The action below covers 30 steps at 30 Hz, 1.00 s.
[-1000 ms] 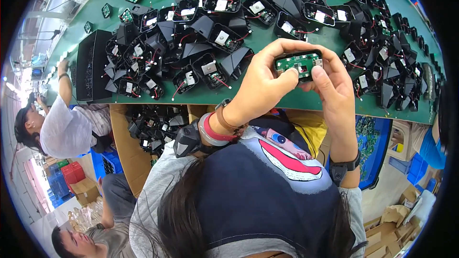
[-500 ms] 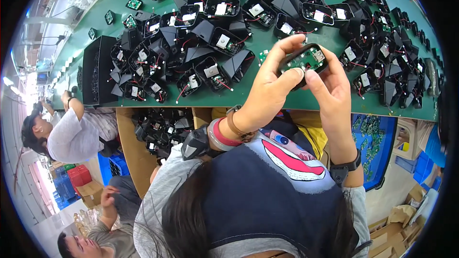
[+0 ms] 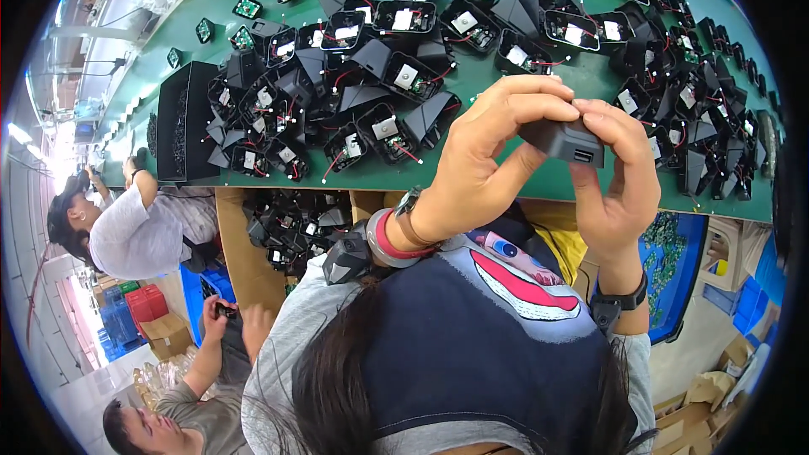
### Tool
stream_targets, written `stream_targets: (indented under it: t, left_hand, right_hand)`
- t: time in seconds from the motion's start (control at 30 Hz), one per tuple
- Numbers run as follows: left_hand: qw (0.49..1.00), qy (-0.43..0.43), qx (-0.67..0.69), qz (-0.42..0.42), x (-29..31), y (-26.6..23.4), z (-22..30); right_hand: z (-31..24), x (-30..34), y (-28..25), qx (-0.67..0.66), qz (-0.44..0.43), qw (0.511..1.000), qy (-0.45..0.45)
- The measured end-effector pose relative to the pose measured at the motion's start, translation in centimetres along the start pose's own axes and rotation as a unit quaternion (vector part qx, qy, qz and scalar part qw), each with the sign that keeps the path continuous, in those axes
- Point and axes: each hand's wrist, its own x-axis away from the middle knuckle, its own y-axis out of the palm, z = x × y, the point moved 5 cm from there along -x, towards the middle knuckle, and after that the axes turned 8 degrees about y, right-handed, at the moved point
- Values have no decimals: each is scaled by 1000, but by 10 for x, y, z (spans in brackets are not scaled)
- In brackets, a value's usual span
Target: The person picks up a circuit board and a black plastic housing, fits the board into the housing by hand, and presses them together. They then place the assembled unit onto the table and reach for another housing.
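A small black plastic housing (image 3: 556,140) is held above the green table between both my hands. Its closed outer shell shows, with a rectangular port slot in the end facing me; the inside is hidden. My left hand (image 3: 497,131) grips the housing's left side, fingers over the top and thumb beneath. At the other end, my right hand (image 3: 622,164) pinches it, with the thumb near the slot and the fingers on top. Beyond my hands lie open black housings (image 3: 404,76) with white square parts and red wires.
Another heap of black housings (image 3: 687,101) covers the table's right side. A black bin (image 3: 181,122) stands at the left. Below the edge are a cardboard box (image 3: 253,286) of housings and a blue tray (image 3: 678,274) with green boards. Two people sit at the left.
Both my hands have turned the housing over, so its green circuit board no longer shows and the outer shell with the slot does. It has moved slightly right and nearer.
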Motion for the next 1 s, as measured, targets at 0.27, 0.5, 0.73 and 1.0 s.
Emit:
stream_targets:
  t: [0.27, 0.5, 0.73, 1.0]
  left_hand:
    - [999, -21, -30, 30, 0, 9, -10]
    - [985, -148, -74, -48, 2, 16, -9]
    - [968, -180, -172, -35, 10, 20, -12]
    - [618, 27, -624, -478, -210, -45, -87]
  right_hand:
    - [7, -5, -4, -31, 53, 995, 77]
    - [15, 0, -16, -47, -17, 988, 144]
    - [34, 18, -2, -139, 12, 957, 255]
    - [51, 68, -47, -299, 30, 892, 338]
